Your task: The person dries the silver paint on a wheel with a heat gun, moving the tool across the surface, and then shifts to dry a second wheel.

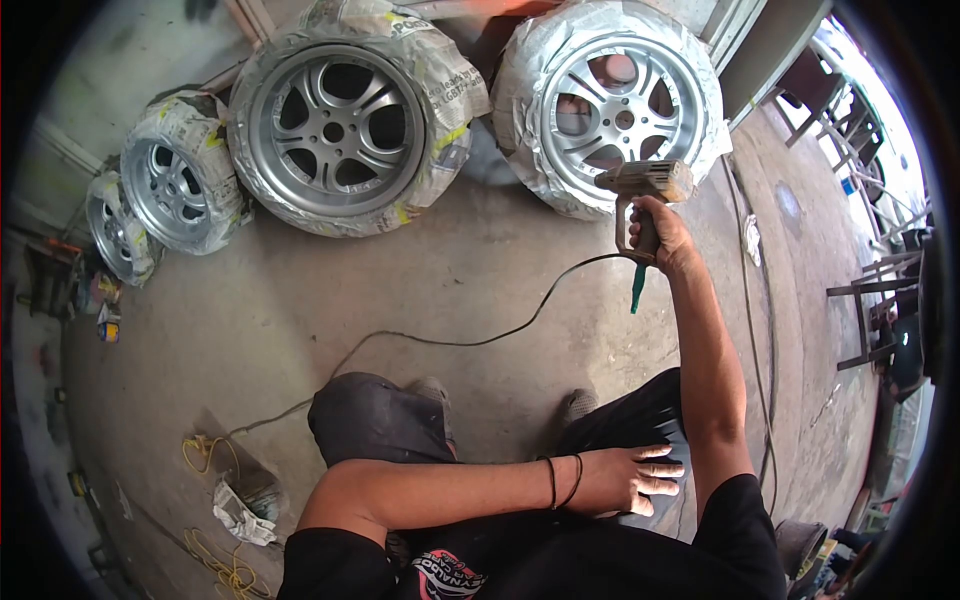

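Note:
My right hand [661, 232] is wrapped around the handle of a corded heat gun [640, 184], held out at arm's length. In this view the tool overlaps the lower edge of a silver wheel [625, 120], whose tire is masked with newspaper and tape. A green sleeve [637, 288] hangs at the base of the handle, where a dark cord [480, 342] runs off to the left. Across my lap, my left hand [630, 480] lies on my right thigh with its fingers spread and nothing in them.
A second large masked wheel [335, 140] leans at the back, with two smaller wheels [172, 185] farther left. A crumpled paper bundle [245, 510] and a yellow cord [220, 570] lie at lower left. Stools [870, 290] stand right, beyond a long cable [765, 370] on the floor.

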